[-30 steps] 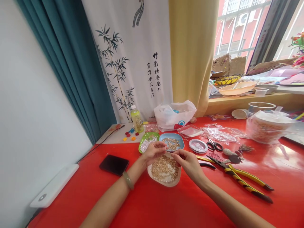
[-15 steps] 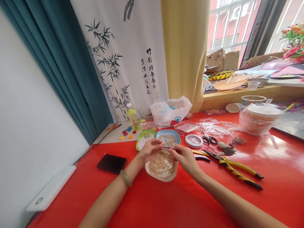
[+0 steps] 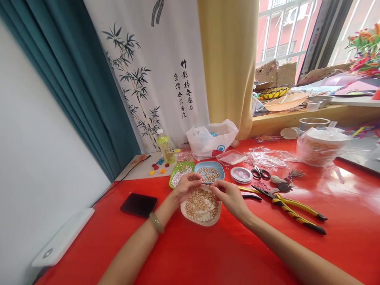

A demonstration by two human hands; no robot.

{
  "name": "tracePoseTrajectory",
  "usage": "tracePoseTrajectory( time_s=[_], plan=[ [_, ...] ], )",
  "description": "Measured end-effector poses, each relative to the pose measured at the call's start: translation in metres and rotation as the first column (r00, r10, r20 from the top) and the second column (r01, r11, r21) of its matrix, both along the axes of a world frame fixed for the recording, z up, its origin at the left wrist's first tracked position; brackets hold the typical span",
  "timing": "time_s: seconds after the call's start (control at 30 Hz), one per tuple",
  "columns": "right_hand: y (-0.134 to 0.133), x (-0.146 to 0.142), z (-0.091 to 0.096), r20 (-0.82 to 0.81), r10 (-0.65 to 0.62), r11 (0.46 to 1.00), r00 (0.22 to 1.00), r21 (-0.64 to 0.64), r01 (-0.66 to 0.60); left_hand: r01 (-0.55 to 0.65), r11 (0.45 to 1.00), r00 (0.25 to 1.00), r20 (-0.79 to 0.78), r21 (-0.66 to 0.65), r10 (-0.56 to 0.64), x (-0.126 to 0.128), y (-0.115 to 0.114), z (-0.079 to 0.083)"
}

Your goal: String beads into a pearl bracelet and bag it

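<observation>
Above a cream tray point(image 3: 204, 223) of gold beads point(image 3: 199, 204) and some white ones, both hands meet fingertip to fingertip. My left hand point(image 3: 187, 187), a jade-coloured bangle point(image 3: 156, 223) on its wrist, pinches thumb to fingers; a tiny pale speck shows at the tips. My right hand point(image 3: 227, 194) makes a similar pinch a short gap to the right. What either one holds is too small to tell. Just behind the hands lie a blue tray point(image 3: 222, 171) with gold beads point(image 3: 209, 174) and a green tray point(image 3: 172, 180) with white beads point(image 3: 180, 175).
Yellow-and-black pliers point(image 3: 285, 206) and scissors point(image 3: 260, 172) lie on the right, near a round clear-lidded box point(image 3: 241, 174). A black phone point(image 3: 139, 205) rests at left. Behind stand a drink bottle point(image 3: 165, 147), a white plastic bag point(image 3: 208, 140) and clear packets point(image 3: 267, 158).
The view has shifted slightly. Both hands keep their pinch over the cream tray, with hardly any movement of the fingers.
</observation>
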State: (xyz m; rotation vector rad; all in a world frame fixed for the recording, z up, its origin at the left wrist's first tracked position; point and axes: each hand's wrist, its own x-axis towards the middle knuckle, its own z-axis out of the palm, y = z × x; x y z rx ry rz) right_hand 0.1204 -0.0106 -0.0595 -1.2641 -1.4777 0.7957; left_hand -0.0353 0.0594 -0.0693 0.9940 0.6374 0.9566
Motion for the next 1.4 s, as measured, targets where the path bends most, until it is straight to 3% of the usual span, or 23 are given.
tracePoseTrajectory(
  time_s=[0.7,1.4],
  plan=[
    [0.0005,-0.0018,-0.002,-0.019,0.114,0.992,0.993,-0.054,-0.115,-0.02,0.999,0.998,-0.061,0.028,0.022,0.0021,-0.0012,0.0032],
    [0.0075,-0.0008,-0.0026,-0.001,0.133,0.974,0.991,-0.185,-0.131,0.036,0.97,0.985,-0.173,0.242,0.007,0.0084,-0.005,0.004]
  ],
)
